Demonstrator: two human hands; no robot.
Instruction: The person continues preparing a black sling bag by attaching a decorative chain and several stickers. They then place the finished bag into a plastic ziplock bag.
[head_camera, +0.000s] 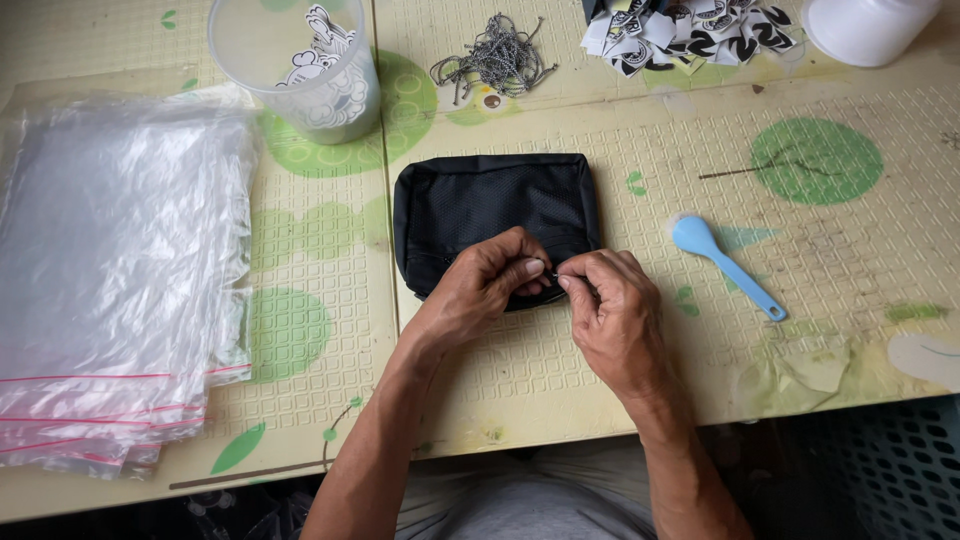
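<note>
A small black mesh pouch (480, 200) lies flat on the pale yellow patterned mat (600, 380) in front of me. My left hand (480, 285) and my right hand (615, 315) meet at the pouch's near edge. Both hands pinch a small thin metal piece (553, 271) between their fingertips, right at the pouch's zipper side. The near edge of the pouch is partly hidden under my fingers.
A stack of clear plastic bags with red strips (110, 270) lies at the left. A clear cup holding black-and-white cutouts (305, 70) stands behind. A heap of ball chains (495, 60), a pile of cutouts (685, 30), a white tub (865, 28) and a blue spoon (720, 262) sit around.
</note>
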